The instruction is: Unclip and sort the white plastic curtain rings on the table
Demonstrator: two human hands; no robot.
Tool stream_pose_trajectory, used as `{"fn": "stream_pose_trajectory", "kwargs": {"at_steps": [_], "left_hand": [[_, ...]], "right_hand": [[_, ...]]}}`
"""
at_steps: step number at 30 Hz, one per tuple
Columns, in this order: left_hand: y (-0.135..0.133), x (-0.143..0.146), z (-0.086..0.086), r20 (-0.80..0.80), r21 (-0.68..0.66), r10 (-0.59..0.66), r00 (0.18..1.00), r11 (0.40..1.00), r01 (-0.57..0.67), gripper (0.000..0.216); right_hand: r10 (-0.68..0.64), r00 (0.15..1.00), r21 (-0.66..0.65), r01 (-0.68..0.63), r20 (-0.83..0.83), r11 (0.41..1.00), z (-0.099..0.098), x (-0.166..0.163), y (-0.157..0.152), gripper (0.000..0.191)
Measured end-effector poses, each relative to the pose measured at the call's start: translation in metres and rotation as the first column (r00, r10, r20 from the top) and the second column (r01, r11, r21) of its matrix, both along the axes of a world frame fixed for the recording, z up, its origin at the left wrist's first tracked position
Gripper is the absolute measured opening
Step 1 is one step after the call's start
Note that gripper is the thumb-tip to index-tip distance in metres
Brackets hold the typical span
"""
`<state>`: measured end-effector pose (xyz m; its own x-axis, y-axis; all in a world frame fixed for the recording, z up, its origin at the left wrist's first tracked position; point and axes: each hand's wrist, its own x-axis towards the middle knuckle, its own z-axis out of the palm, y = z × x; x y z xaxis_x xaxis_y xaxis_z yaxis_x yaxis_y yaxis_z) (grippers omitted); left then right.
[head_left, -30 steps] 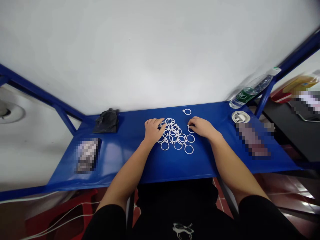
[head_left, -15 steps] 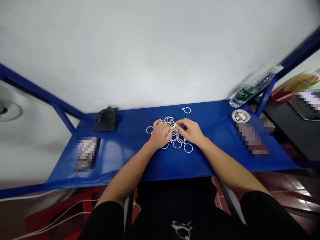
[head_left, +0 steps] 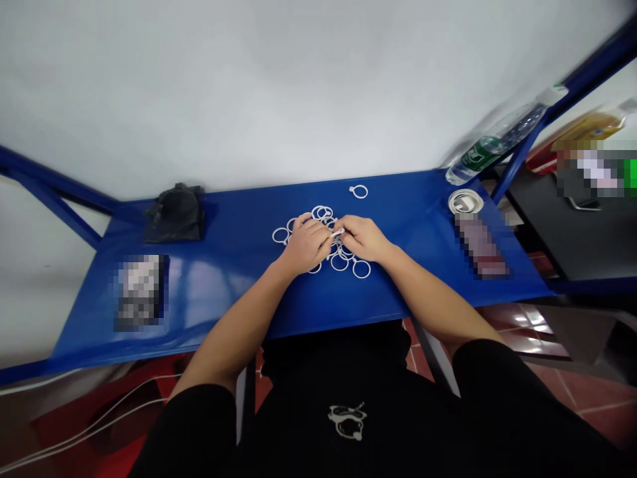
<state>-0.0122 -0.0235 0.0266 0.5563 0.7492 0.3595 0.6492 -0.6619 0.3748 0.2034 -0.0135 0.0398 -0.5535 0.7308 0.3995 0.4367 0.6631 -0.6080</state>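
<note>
Between the fingertips of both hands is a small white ring (head_left: 338, 233), seen nearly edge-on; it looks like a plastic curtain ring with an eyelet. My left hand (head_left: 309, 244) pinches its left end, back of the hand upward. From the right, my right hand (head_left: 365, 237) grips the other end between thumb and curled fingers. Under and around the hands lies a loose pile of similar white rings (head_left: 339, 252), partly covered by the left hand. One separate ring (head_left: 352, 190) with an eyelet lies farther back, near the wall.
The blue table (head_left: 223, 305) meets a pale wall. At left are a black plastic bag (head_left: 176, 214) and a blurred packet (head_left: 139, 291). At right stand a water bottle (head_left: 485, 151), a coiled white cable (head_left: 466, 202) and a blurred flat item (head_left: 480, 245). Blue frame bars flank both sides.
My view has shifted, so the table appears higher and farther left. Both hands stay over the pile, and the held ring now shows more clearly between them.
</note>
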Motion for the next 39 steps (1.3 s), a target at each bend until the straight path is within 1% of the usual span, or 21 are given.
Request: {"fn": "stream_pose_trajectory", "kwargs": {"at_steps": [3,5,6,8,11,13,16,18,21,23,25,28,30,35,39], "left_hand": [[0.000,-0.001,0.001,-0.002,-0.012,-0.007,1.000,1.000,0.007,0.034],[0.001,-0.004,0.001,0.032,-0.004,0.023,0.999,1.000,-0.023,0.032],[0.003,-0.006,0.000,0.055,0.003,0.057,0.997,0.998,-0.058,0.031],[0.006,-0.010,-0.003,0.093,0.011,0.148,0.985,0.989,-0.150,0.032],[0.012,-0.015,-0.009,0.107,0.004,0.253,0.962,0.967,-0.255,0.032],[0.014,-0.016,-0.012,0.091,-0.008,0.266,0.960,0.964,-0.266,0.028],[0.013,-0.014,-0.015,0.059,-0.019,0.243,0.968,0.970,-0.242,0.026],[0.012,-0.013,-0.015,0.040,-0.023,0.237,0.971,0.971,-0.237,0.025],[0.012,-0.013,-0.015,0.019,-0.031,0.249,0.968,0.968,-0.248,0.025],[0.011,-0.014,-0.014,0.004,-0.038,0.251,0.968,0.967,-0.251,0.025],[0.011,-0.014,-0.013,-0.018,-0.045,0.243,0.970,0.969,-0.244,0.026],[0.011,-0.014,-0.014,-0.054,-0.057,0.231,0.971,0.971,-0.234,0.027],[0.011,-0.014,-0.014,-0.067,-0.065,0.230,0.971,0.970,-0.234,0.027],[0.011,-0.015,-0.014,-0.050,-0.067,0.220,0.974,0.972,-0.223,0.023],[0.009,-0.015,-0.012,-0.055,-0.080,0.203,0.978,0.975,-0.207,0.022]], "right_hand": [[-0.011,1.000,0.000,0.011,-0.008,1.000,-0.001,0.001,0.001,0.024],[-0.041,0.999,-0.004,0.041,0.002,0.999,0.000,0.003,0.002,0.027],[-0.078,0.997,0.005,0.078,0.006,0.997,0.000,0.005,0.002,0.029],[-0.195,0.981,0.050,0.195,0.002,0.980,0.000,0.011,0.006,0.032],[-0.362,0.932,0.127,0.363,-0.034,0.923,-0.005,0.022,0.018,0.036],[-0.402,0.916,0.143,0.400,-0.016,0.905,-0.009,0.030,0.028,0.041],[-0.424,0.899,0.120,0.412,0.111,0.903,-0.015,0.039,0.038,0.049],[-0.457,0.874,0.115,0.443,0.164,0.889,-0.015,0.042,0.040,0.048],[-0.481,0.866,0.130,0.466,0.134,0.875,-0.009,0.044,0.038,0.042],[-0.460,0.882,0.124,0.447,0.106,0.886,-0.005,0.043,0.035,0.039],[-0.413,0.904,0.097,0.403,0.113,0.910,-0.003,0.042,0.032,0.036],[-0.289,0.940,0.051,0.284,0.183,0.957,-0.005,0.037,0.029,0.035],[-0.212,0.949,0.032,0.211,0.234,0.977,-0.008,0.032,0.026,0.038],[-0.110,0.960,0.004,0.113,0.258,0.994,-0.019,0.016,0.019,0.044],[-0.043,0.968,-0.019,0.049,0.246,0.999,-0.022,0.010,0.016,0.042]]}}
